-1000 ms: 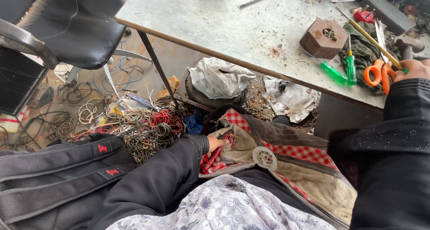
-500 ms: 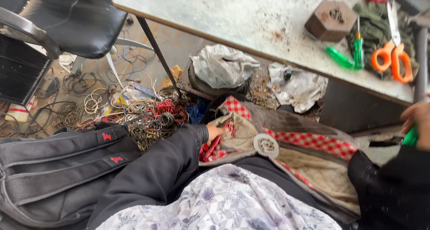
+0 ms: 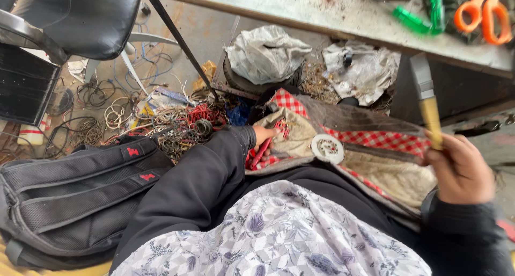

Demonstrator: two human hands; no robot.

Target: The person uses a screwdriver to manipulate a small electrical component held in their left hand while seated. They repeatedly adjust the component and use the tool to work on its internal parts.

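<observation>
My right hand (image 3: 460,170) is closed around the yellow handle of a hammer (image 3: 427,100), whose grey metal head points up toward the table edge. My left hand (image 3: 263,136) rests on the red-checked and tan cloth (image 3: 375,147) spread over my lap, fingers pressing on a red strip at its left edge. A round white disc (image 3: 327,147) lies on the cloth between my hands. My arms are in dark sleeves over a grey floral garment (image 3: 279,238).
A worn table (image 3: 300,10) above holds green screwdrivers (image 3: 413,19) and orange-handled scissors (image 3: 480,18). On the floor lie a tangle of wires (image 3: 177,123), crumpled plastic bags (image 3: 265,53), a black backpack (image 3: 70,193) and a black chair (image 3: 80,18).
My right hand has come down from the table to my lap and now grips the hammer. The view has tilted lower. The left hand has stayed on the cloth.
</observation>
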